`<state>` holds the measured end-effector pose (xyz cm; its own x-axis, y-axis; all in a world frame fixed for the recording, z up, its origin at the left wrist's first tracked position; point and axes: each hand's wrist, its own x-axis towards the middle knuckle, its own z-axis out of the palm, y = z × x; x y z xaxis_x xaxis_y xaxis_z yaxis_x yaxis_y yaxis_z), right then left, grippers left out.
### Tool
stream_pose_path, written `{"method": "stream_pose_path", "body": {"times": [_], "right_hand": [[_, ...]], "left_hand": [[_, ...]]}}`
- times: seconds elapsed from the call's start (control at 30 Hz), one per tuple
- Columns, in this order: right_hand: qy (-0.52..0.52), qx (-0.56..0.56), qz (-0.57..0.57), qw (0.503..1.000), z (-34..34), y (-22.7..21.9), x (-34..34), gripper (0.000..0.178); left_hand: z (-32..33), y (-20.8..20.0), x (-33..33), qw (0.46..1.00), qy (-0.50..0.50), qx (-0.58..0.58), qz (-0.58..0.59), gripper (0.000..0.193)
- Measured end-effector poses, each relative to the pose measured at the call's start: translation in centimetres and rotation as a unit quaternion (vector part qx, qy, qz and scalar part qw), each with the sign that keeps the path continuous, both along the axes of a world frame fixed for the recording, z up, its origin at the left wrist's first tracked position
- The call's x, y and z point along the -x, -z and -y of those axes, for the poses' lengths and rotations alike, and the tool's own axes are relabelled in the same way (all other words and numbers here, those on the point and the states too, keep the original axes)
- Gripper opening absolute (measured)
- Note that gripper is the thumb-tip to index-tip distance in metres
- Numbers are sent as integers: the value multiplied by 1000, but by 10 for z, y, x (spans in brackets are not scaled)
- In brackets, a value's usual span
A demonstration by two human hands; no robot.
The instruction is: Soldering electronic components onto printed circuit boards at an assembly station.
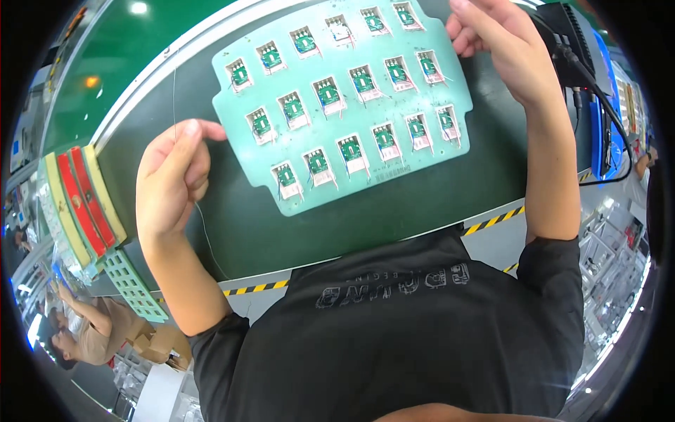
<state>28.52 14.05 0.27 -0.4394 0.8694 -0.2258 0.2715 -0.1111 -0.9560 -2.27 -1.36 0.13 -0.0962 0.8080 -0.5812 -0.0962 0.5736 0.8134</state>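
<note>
Evidently, the left hand (172,169) meets the near-left edge of a pale green tray (342,126) with an outstretched index finger, its thumb lying along that finger and the other fingers curled; whether the two pinch anything between them I cannot tell. The right hand (503,46) is at the tray's upper right edge, thumb reaching forward and fingers bent in beside the rim, and I cannot tell whether they close on it. A thin pale strand (174,91) runs down to the left hand and shows again below it. Between the hands, the tray lies slantwise over a dark green table (351,232), its right end farther from the person. Three rows of six rectangular pockets hold small green circuit boards (361,79), with fine wires trailing from many of them. Left of the left hand stands a curved-looking stack of red and yellowish strips (86,200), with a green grid panel (133,285) just below. To the right, behind the right forearm, sit a black device (568,42) with cables and a blue object (605,133). Farther off, at lower left, a co-worker (98,327) is near a cardboard box (163,343).
</note>
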Motion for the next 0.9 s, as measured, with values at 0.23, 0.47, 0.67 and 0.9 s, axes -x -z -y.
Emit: {"method": "stream_pose_path", "body": {"times": [0.23, 0.47, 0.67, 0.9], "right_hand": [[60, -39, 62, 996, 15, 9, 20, 22], [28, 43, 125, 991, 7, -7, 15, 26], [7, -85, 55, 995, 8, 18, 6, 26], [6, -143, 108, 984, 14, 23, 3, 25]], "left_hand": [[1, 13, -16, 1000, 10, 19, 5, 20], [0, 16, -13, 1000, 0, 3, 10, 24], [-1, 17, -12, 1000, 23, 1, 16, 30], [0, 21, -9, 998, 48, -15, 22, 31]]}}
